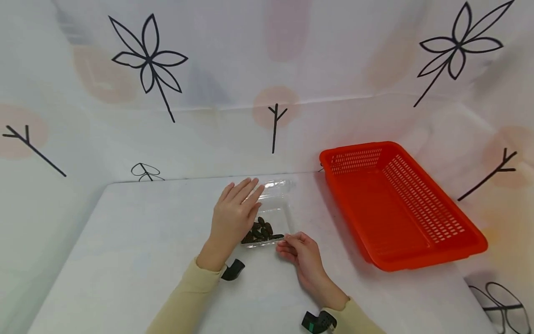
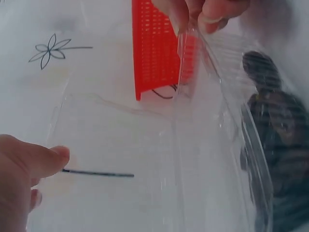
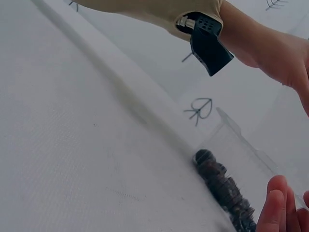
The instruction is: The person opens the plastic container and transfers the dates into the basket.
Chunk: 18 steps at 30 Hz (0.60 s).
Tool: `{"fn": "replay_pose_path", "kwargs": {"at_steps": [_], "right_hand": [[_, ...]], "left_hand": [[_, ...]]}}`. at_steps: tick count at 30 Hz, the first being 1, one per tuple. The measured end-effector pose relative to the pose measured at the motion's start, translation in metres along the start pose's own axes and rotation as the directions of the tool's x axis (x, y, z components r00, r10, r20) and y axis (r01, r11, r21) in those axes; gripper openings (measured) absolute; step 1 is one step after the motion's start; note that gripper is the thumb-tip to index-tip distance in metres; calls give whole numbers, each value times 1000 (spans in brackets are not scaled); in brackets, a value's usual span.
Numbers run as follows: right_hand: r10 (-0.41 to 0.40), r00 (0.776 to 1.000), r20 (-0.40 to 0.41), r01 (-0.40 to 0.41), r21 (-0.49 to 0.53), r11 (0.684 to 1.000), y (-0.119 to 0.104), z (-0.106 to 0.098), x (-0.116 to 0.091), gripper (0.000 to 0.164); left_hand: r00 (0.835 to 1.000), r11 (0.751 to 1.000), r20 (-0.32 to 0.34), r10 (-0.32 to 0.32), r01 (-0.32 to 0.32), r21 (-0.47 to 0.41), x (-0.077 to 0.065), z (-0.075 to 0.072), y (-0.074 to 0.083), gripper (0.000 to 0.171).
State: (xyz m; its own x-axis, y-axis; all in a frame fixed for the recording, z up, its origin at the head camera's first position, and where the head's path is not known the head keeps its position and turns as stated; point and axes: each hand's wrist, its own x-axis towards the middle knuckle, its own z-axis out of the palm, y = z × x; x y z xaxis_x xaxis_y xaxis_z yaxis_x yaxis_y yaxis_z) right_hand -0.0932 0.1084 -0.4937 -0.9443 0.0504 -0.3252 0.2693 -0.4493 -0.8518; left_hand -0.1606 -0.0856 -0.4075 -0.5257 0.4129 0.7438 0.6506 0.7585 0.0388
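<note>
A clear plastic hinged box (image 1: 271, 204) stands on the white table with its transparent lid (image 2: 116, 130) raised. Dark brown oval pieces (image 1: 260, 231) are heaped along its near side; their kind is unclear. My left hand (image 1: 233, 213) is at the left of the lid, fingers straight and slightly spread. In the left wrist view its thumb (image 2: 46, 159) touches the lid's edge. At the box's near right corner, my right hand (image 1: 302, 255) pinches the rim between thumb and fingers. The right wrist view shows the right fingertips (image 3: 277, 203) beside the box wall and the dark pieces (image 3: 224, 188).
A red plastic basket (image 1: 400, 222) with slotted sides stands to the right of the box. Behind the white table (image 1: 125, 255) hangs a pale cloth (image 1: 217, 139) printed with black leaf and twig drawings. Each wrist carries a small black camera (image 1: 233, 270).
</note>
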Motion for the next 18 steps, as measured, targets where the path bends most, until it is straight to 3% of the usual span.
{"fn": "replay_pose_path", "kwargs": {"at_steps": [5,10,18], "right_hand": [[7,1000,-7,-7,-16,1000,-1,0,0,12],[16,1000,-12,-16,-22,1000,-1,0,-1,12],[20,1000,6,-20,-16,1000,-1,0,-4,12]], "left_hand": [[999,999,-26,-42,42,-5,-9,-7,-11,47],[995,993,-20,-100,98,-67,-19,-8,-20,47],[971,957,23,-239,240,-164,-41,-6,-30,52]]}}
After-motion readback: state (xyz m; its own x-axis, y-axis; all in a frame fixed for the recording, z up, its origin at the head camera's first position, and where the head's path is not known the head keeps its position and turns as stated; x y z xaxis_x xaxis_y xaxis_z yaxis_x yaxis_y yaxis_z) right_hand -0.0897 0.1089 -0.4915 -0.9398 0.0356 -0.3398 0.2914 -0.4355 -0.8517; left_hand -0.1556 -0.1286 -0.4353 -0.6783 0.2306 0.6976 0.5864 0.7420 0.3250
